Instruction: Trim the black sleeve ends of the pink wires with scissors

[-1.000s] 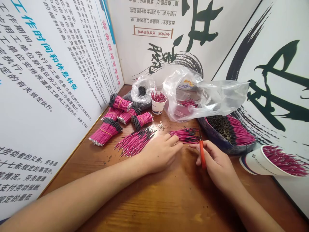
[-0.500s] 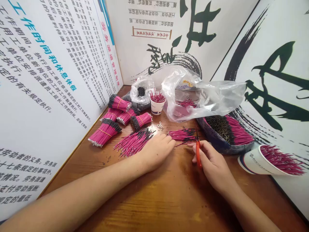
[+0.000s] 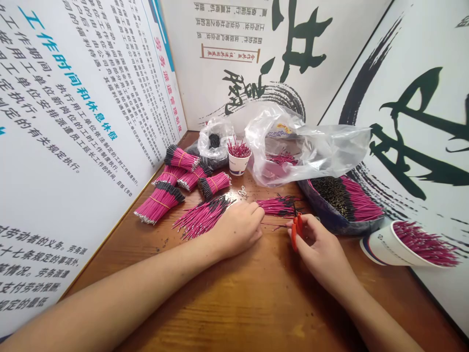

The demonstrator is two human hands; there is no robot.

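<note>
The fingers (image 3: 311, 230) of the right hand (image 3: 322, 249) curl narrowly around slim orange-handled scissors (image 3: 296, 233), apparently to steady the blades close to the wire ends. The left hand (image 3: 234, 230) lies open, its weight seemingly pinning a loose fan of magenta, black-tipped wires (image 3: 200, 218) to the wooden table (image 3: 256, 313). Right of that fan, a thinner magenta bunch (image 3: 278, 206) lies within easy reach of the scissors. Left of the fan sit rubber-banded magenta bundles (image 3: 159, 201), tied and kept apart from the loose wires. Beyond the fan stand a white paper cup (image 3: 239, 159) of wires and a crumpled clear plastic bag (image 3: 308, 151).
</note>
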